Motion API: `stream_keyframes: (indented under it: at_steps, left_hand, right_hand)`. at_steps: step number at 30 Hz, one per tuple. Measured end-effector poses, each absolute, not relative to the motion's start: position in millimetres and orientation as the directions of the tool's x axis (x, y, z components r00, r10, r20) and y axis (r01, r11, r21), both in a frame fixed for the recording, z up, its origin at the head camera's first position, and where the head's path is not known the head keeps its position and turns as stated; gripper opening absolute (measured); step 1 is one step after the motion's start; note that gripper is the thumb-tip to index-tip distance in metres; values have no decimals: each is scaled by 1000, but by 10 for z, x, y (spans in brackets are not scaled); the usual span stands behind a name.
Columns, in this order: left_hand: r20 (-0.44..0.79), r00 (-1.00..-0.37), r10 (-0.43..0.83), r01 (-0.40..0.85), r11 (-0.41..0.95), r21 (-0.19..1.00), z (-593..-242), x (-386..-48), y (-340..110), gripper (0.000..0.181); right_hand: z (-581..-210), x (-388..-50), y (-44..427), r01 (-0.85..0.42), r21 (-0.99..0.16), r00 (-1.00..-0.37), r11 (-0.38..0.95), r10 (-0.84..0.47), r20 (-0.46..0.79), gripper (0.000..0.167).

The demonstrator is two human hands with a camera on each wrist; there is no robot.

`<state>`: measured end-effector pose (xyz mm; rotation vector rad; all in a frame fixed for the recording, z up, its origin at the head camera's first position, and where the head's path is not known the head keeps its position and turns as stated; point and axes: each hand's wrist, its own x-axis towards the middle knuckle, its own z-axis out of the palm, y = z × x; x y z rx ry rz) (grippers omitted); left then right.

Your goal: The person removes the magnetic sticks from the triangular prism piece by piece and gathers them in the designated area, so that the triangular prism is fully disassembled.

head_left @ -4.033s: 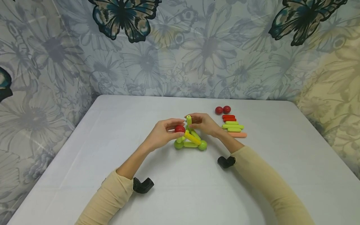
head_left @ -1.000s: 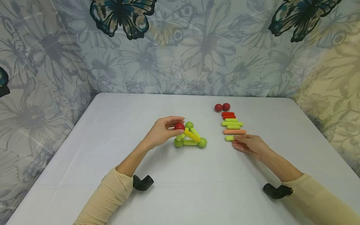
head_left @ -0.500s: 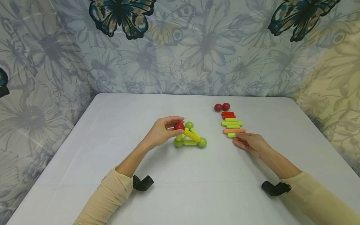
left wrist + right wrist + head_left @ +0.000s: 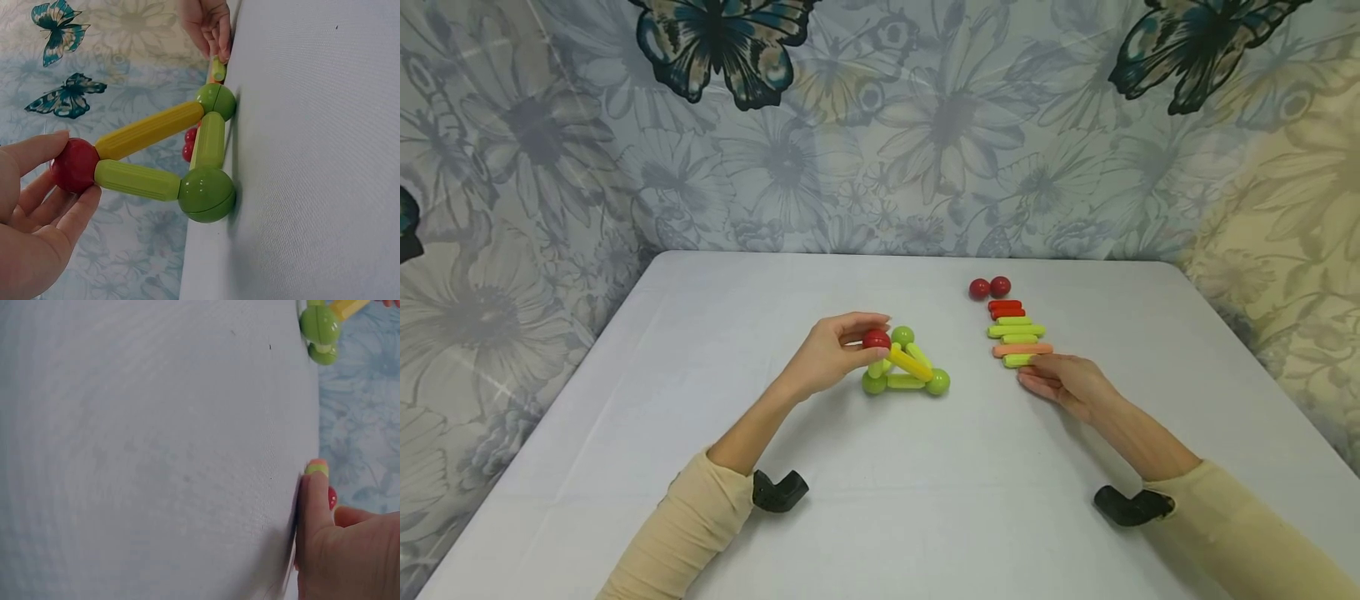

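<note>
My left hand (image 4: 838, 354) pinches a red ball (image 4: 75, 165) between thumb and fingers. From that ball a yellow stick (image 4: 150, 130) and a light green stick (image 4: 139, 180) slope down to green balls (image 4: 207, 194) on the table. Three green balls joined by light green sticks form the base. My right hand (image 4: 1075, 385) holds the right end of a short light green stick (image 4: 1017, 361), which lies at the near end of a row of sticks, just in front of an orange one (image 4: 1022, 350).
Behind the orange stick lie several light green sticks (image 4: 1017, 331) and two red sticks (image 4: 1006, 306). Two loose red balls (image 4: 979, 289) sit at the far end of the row. A patterned wall stands behind the white table (image 4: 880, 517).
My right hand has left the frame of balls and sticks and moved right to the row. It has shifted the short green stick closer to the orange one. My left hand stays on the red ball.
</note>
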<state>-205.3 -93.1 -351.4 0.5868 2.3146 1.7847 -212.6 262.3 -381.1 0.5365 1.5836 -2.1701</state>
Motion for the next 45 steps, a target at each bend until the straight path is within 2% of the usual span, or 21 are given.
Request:
stream_keyframes:
  at_steps: [20,25,29,33,39,45]
  left_hand:
    - [120,-910,398,220,215,951,-3506,-2060,-937,43]
    - [116,-907,405,213,202,956,-3515,-2064,-933,43]
    - [117,-905,408,213,198,957,-3513,-2067,-936,43]
    - [117,-905,409,212,197,957,-3510,-2067,-936,43]
    - [118,-903,413,219,206,954,-3511,-2060,-933,43]
    - [109,-906,409,206,201,958,-3521,-2059,-936,44]
  right_hand:
    - [-3789,-2118,2590,493,-848,-870,-194,-116,-480,19]
    - [-3789,-2114,2576,457,-889,-888,-20,-66,-455,25]
    - [-3781,-2116,2550,404,-905,-910,133,-47,-413,40]
    - [-3774,-2136,2497,350,-919,-918,181,-130,-375,47]
    - [-3792,-2161,2344,250,-943,-913,220,-270,-306,46]
    - [-3781,-2189,2156,155,-954,-907,255,-346,-240,46]
